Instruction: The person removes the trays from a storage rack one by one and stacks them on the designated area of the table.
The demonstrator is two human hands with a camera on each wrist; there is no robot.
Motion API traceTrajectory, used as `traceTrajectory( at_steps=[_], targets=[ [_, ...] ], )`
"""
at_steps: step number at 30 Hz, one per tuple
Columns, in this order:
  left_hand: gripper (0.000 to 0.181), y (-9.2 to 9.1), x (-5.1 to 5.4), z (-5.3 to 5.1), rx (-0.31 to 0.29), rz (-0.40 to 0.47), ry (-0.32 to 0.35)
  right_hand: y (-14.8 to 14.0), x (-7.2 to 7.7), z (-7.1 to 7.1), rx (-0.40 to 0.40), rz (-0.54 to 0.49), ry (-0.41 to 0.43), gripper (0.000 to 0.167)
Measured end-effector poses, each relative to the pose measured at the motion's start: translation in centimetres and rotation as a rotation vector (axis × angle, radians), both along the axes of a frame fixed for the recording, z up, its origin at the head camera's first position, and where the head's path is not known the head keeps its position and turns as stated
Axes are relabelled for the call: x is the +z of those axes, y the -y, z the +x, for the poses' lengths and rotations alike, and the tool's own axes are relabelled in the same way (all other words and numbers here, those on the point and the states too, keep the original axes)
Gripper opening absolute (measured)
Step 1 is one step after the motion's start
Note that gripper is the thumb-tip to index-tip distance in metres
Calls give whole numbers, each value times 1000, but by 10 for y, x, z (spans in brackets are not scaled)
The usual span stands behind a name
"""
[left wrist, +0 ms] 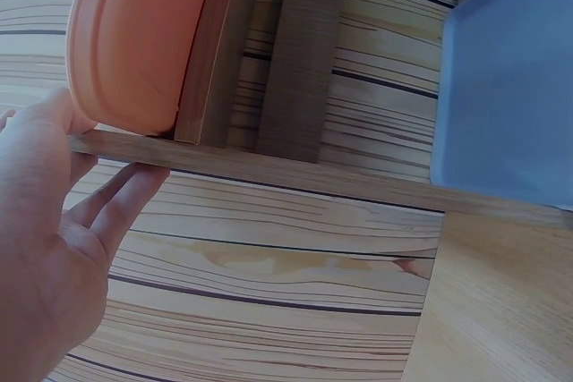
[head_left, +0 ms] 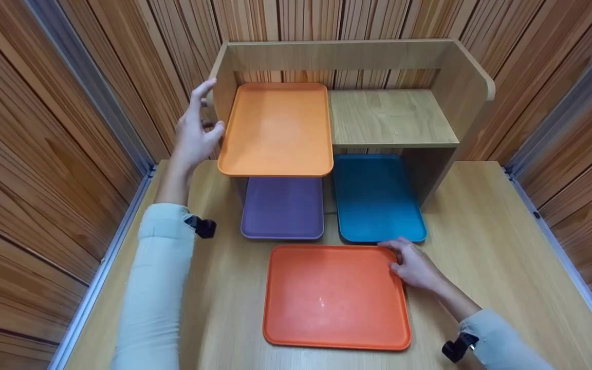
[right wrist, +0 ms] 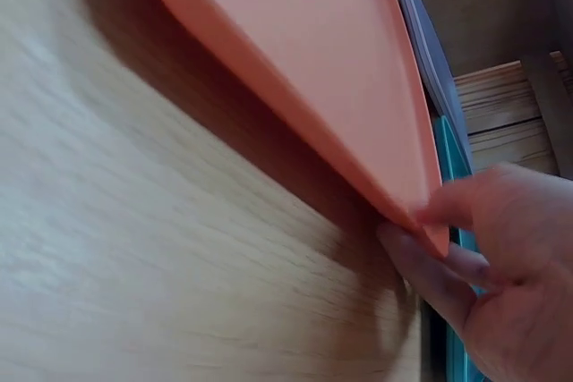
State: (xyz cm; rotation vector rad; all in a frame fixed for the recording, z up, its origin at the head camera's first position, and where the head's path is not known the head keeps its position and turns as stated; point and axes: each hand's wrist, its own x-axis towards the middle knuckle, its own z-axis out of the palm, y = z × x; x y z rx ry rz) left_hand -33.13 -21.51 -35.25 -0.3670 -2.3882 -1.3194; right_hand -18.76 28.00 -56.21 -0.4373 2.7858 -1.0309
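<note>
My left hand (head_left: 193,136) grips the left side panel (left wrist: 295,172) of a wooden desk shelf (head_left: 339,49), thumb on the inner side and fingers on the outer. Its thumb lies close to the edge of an orange tray (head_left: 278,128) on the shelf's upper board. My right hand (head_left: 414,264) pinches the far right corner of a red-orange tray (head_left: 337,298) in front of the shelf. In the right wrist view, the thumb is on top of this tray's rim and fingers are underneath, with a shadow along the tray's edge.
Beneath the upper board, a purple tray (head_left: 283,208) lies on the left and a blue tray (head_left: 378,198) on the right, both sticking out forward. The upper board's right half (head_left: 388,118) is bare wood. Wood-patterned walls (head_left: 34,154) enclose the table (head_left: 496,246) on three sides.
</note>
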Motion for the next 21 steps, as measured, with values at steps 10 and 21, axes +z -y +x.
traceTrajectory(
  at_steps=[10,21],
  targets=[
    [80,0,0,0,8,-5,8,3,-1,3,-30,28,16,45],
    [81,0,1,1,14,-17,22,-5,3,-1,16,5,100,47]
  ],
)
